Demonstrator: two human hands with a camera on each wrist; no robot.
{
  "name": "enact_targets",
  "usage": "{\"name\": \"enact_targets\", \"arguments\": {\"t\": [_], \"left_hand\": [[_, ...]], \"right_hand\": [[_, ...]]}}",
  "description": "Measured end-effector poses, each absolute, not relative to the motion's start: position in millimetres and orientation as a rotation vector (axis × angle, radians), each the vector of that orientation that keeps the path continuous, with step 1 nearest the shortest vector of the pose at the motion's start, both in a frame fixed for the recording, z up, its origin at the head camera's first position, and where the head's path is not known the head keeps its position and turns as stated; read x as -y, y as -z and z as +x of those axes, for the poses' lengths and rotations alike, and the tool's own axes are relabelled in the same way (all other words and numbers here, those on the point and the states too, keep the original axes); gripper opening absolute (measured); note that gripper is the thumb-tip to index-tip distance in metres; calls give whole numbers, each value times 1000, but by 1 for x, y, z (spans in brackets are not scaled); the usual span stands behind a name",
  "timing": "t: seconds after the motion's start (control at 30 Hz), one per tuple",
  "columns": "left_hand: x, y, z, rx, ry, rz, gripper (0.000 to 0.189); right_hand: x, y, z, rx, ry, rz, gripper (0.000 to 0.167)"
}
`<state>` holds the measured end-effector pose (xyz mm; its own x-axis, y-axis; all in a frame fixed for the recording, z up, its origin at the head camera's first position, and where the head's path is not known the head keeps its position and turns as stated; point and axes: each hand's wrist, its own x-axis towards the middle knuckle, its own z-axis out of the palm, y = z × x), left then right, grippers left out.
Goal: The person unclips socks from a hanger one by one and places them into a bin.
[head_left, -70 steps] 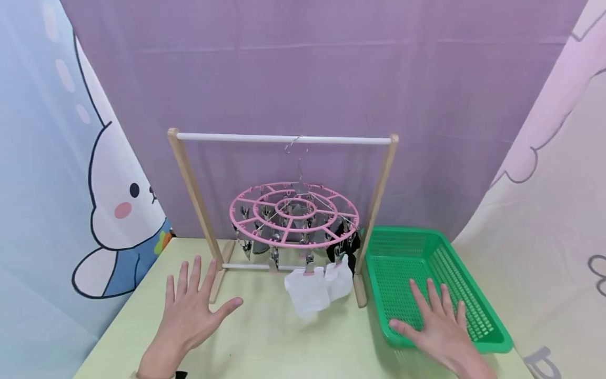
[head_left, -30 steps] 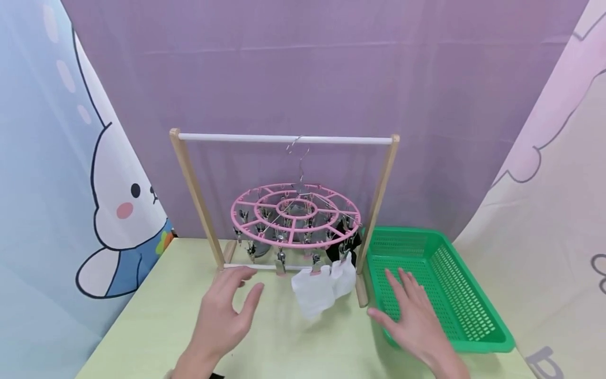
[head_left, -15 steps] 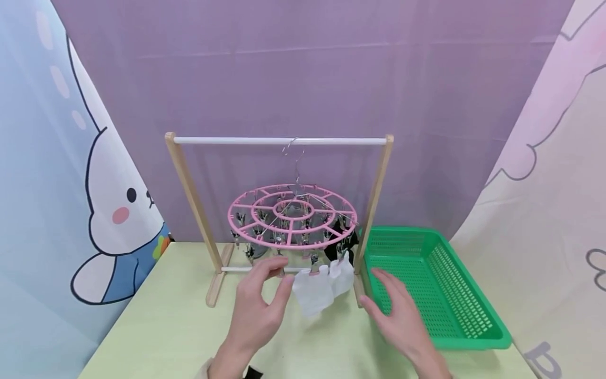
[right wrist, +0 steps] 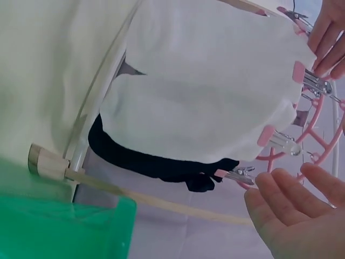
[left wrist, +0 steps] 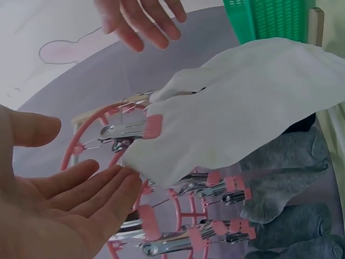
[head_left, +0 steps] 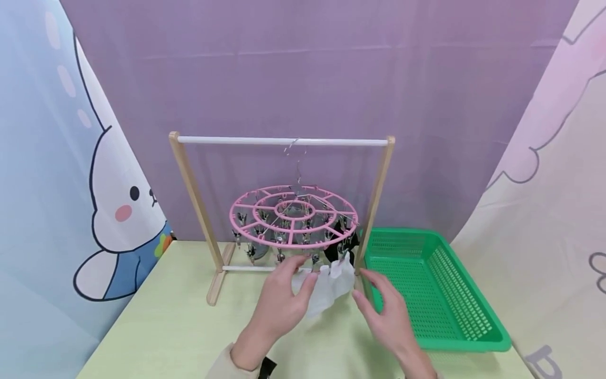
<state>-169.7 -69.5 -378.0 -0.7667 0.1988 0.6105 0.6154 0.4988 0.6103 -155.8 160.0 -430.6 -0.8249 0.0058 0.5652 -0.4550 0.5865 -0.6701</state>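
Two white socks hang side by side from metal clips with pink tips; the nearer sock [left wrist: 237,102] and the other sock [right wrist: 172,116] overlap. The clips belong to a pink round drying hanger [head_left: 293,246]. My left hand [head_left: 280,305] is beside the nearer sock's clip [left wrist: 153,126], fingers extended, fingertips right at the sock's top corner. My right hand [head_left: 390,318] stays just right of the socks, thumb and fingers apart, holding nothing. In the right wrist view its fingertips are close to the clip of a black sock [right wrist: 140,159] hanging behind the white ones.
The hanger hooks over the white bar [head_left: 227,140] of a wooden-legged rack standing on the pale table [head_left: 151,321]. Grey socks [left wrist: 288,186] hang on inner clips. A green plastic basket [head_left: 412,295] stands right of the rack. A purple curtain [head_left: 265,84] hangs behind.
My left hand has moved right and forward from the table's left side to the white socks. My right hand has moved left from over the basket toward the socks.
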Motion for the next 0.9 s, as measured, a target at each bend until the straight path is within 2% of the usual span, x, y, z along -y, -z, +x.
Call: {"name": "enact_targets", "arguments": {"t": [0.2,0.5,0.9], "left_hand": [[59,378,-183,2397,1218,-639,45],[54,384,-197,2376,1271,-614,29],[55,387,-198,2381,1462,-566,31]], "right_hand": [[-154,432,-156,2245,-1189,392,41],[-148,435,-160,2204,-1207,464,36],[-138,431,-162,2266,-1311,440,33]]}}
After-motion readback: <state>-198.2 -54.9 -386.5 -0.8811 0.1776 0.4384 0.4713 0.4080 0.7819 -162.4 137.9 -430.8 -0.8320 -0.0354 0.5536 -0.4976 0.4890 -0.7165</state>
